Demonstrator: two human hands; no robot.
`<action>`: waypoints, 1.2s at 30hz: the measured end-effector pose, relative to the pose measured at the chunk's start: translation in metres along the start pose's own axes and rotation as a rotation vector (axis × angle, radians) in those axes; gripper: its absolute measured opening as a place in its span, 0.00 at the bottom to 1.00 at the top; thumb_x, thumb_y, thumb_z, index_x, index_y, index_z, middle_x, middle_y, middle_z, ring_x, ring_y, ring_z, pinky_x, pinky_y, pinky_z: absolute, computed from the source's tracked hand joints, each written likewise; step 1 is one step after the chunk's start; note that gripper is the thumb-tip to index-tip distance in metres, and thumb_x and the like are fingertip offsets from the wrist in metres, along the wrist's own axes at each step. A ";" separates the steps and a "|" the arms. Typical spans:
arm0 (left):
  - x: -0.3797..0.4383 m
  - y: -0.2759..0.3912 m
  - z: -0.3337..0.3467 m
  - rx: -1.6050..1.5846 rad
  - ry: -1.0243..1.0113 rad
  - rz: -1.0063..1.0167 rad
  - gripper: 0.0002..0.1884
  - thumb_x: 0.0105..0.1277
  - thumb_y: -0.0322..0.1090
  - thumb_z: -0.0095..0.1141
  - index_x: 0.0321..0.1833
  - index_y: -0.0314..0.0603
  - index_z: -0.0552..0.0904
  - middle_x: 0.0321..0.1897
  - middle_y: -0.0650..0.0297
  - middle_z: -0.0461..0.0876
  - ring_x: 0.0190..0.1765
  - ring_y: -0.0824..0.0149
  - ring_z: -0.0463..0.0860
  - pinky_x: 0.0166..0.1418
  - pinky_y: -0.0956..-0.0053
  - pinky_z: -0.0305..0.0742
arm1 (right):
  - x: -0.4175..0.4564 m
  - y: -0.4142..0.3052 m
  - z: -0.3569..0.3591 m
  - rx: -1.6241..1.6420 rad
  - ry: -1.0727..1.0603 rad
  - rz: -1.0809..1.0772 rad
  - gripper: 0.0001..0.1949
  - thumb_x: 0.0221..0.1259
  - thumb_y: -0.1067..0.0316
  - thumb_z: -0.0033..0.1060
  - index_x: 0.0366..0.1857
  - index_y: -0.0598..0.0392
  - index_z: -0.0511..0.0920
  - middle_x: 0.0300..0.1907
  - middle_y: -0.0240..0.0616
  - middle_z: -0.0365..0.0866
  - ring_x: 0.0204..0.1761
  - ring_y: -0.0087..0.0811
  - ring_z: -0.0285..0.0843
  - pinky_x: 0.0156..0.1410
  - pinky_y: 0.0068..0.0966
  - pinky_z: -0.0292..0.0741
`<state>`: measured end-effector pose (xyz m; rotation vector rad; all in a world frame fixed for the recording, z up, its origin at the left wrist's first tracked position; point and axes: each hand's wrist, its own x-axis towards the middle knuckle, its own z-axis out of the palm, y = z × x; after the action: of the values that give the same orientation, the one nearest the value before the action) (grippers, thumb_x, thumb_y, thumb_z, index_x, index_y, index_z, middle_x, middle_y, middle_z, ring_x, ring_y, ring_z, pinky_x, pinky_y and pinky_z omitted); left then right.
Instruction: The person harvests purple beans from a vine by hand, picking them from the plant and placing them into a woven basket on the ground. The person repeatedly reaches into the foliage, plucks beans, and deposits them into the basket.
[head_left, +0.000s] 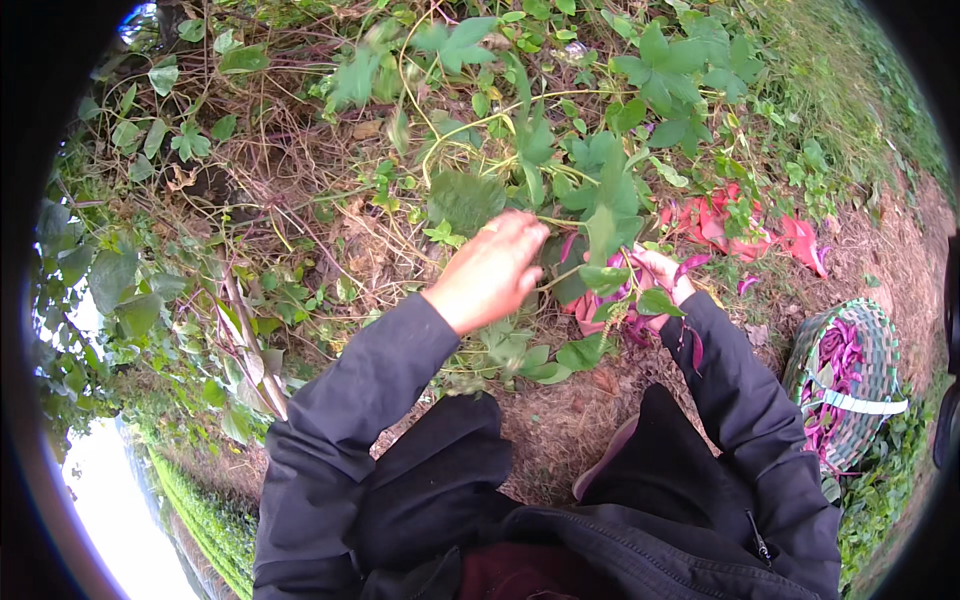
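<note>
My left hand is among the vine's leaves, its back to the camera and fingertips next to a broad green leaf. Whether it pinches a stem is hidden. To its right, my right hand is curled around a bunch of purple bean pods, partly covered by foliage. One purple pod hangs below the wrist. A flower spike and green leaves dangle in front of these pods. Some red material shows behind the bunch.
A woven basket with a pale handle stands at the right, holding many purple pods. Red sheet-like material lies on the ground beyond my right hand. Tangled dry vines spread at left, beside a slanting wooden stick.
</note>
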<state>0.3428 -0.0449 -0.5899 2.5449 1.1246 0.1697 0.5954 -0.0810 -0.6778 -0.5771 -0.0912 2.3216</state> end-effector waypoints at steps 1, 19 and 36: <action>0.006 -0.004 0.002 0.019 0.019 -0.044 0.23 0.60 0.33 0.60 0.57 0.34 0.71 0.58 0.46 0.71 0.61 0.47 0.72 0.64 0.59 0.70 | -0.006 0.006 0.000 -0.022 0.075 0.005 0.22 0.72 0.51 0.39 0.59 0.55 0.71 0.58 0.46 0.76 0.55 0.44 0.78 0.57 0.48 0.77; 0.022 0.001 -0.009 -0.396 -0.213 0.025 0.10 0.62 0.28 0.57 0.46 0.42 0.79 0.37 0.58 0.79 0.42 0.55 0.79 0.46 0.65 0.74 | -0.052 0.001 0.005 -0.395 0.070 0.021 0.21 0.68 0.63 0.53 0.62 0.59 0.67 0.52 0.49 0.78 0.53 0.37 0.80 0.52 0.28 0.80; 0.020 0.002 0.009 -0.331 -0.206 -0.101 0.12 0.63 0.32 0.57 0.47 0.39 0.81 0.43 0.54 0.83 0.43 0.56 0.83 0.48 0.67 0.77 | -0.051 0.011 0.038 -0.620 -0.029 -0.009 0.15 0.69 0.57 0.50 0.45 0.61 0.73 0.25 0.33 0.74 0.21 0.22 0.68 0.43 0.27 0.74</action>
<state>0.3594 -0.0339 -0.5987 2.1556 1.0451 0.0600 0.6039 -0.1200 -0.6265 -0.8352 -0.8442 2.2776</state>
